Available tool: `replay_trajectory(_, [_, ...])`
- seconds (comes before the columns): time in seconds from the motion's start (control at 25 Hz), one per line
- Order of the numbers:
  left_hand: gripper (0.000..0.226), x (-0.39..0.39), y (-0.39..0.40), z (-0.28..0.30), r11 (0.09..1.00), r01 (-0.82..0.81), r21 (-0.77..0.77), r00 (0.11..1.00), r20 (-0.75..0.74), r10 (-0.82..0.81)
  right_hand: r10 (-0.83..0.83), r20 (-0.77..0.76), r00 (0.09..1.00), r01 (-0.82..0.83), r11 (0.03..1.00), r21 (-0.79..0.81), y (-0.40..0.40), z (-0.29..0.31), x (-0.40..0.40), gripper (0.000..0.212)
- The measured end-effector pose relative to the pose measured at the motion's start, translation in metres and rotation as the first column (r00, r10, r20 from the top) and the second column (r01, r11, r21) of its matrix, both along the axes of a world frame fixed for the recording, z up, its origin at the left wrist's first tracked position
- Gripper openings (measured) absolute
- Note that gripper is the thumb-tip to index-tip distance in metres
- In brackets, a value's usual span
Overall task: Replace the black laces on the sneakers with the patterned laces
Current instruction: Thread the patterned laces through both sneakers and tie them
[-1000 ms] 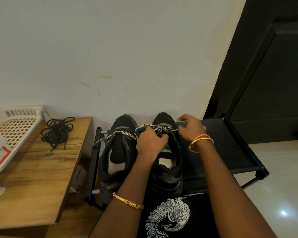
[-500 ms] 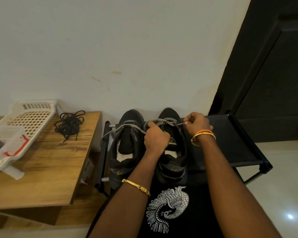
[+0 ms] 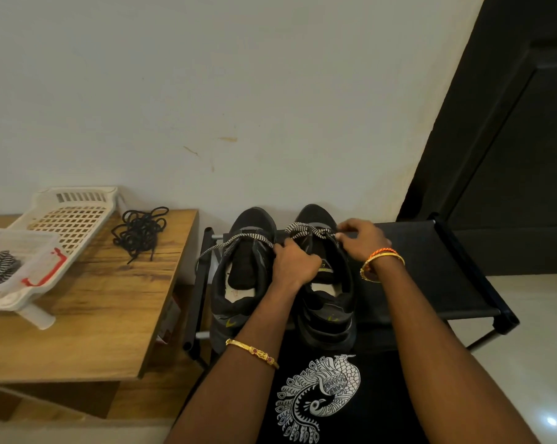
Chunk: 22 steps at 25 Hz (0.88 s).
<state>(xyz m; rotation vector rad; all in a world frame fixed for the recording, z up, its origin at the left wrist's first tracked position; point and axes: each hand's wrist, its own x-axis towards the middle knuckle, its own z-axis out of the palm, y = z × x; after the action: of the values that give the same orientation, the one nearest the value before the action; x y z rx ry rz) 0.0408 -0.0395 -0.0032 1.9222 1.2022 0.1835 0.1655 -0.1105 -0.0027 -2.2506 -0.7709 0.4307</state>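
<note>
Two matt black sneakers (image 3: 325, 283) with a woven black-and-white patterned lace (image 3: 306, 230) sit on a rack (image 3: 437, 270) of dull black cloth — its frame thin metal tubing. Beside it, a wood-grain table (image 3: 104, 302) holds a white plastic basket (image 3: 75, 213); the floor (image 3: 533, 363) is glossy.

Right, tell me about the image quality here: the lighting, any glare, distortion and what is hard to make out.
Head view: dim, warm light; a small glare spot on the glossy pale floor; wide-angle bending slants the dark door; the two black sneakers lose detail against the black fabric rack; the patterned black-and-white lace and tangled black laces on the wooden table stay legible.
</note>
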Motion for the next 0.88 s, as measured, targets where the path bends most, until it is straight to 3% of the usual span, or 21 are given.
replay_trajectory(0.04, [0.054, 0.0, 0.0, 0.0, 1.0, 0.017, -0.026, 1.0, -0.001, -0.017, 0.023, -0.011, 1.0, -0.023, 1.0, 0.01, 0.006, -0.002, -0.001, 0.007])
replay_trajectory(0.16, [0.053, -0.001, 0.002, 0.001, 0.994, 0.035, -0.102, 0.999, 0.004, -0.035, 0.004, -0.048, 0.999, -0.002, 0.999, 0.045, 0.013, -0.006, 0.002, 0.022])
replay_trajectory(0.32, [0.06, -0.001, 0.005, 0.0, 0.985, 0.026, -0.17, 1.0, -0.004, -0.028, -0.074, -0.027, 0.997, 0.075, 0.997, 0.019, 0.008, -0.006, 0.01, 0.02])
replay_trajectory(0.48, [0.06, 0.0, 0.006, -0.001, 0.985, 0.01, -0.171, 1.0, 0.002, -0.01, -0.304, 0.001, 0.953, 0.304, 0.952, -0.023, -0.011, -0.004, 0.024, 0.015])
replay_trajectory(0.6, [0.06, 0.001, 0.003, -0.002, 0.986, 0.01, -0.169, 1.0, 0.012, -0.008, -0.452, 0.062, 0.89, 0.455, 0.887, -0.075, -0.023, -0.006, 0.031, 0.024])
replay_trajectory(0.72, [0.059, 0.002, 0.004, -0.003, 0.983, 0.013, -0.183, 0.999, 0.037, -0.006, -0.454, 0.068, 0.888, 0.458, 0.886, -0.067, -0.02, -0.009, 0.032, 0.023])
replay_trajectory(0.88, [0.057, 0.003, 0.004, -0.006, 0.981, 0.006, -0.195, 0.998, 0.062, 0.006, -0.319, -0.013, 0.948, 0.319, 0.947, 0.021, -0.015, -0.002, 0.027, 0.012])
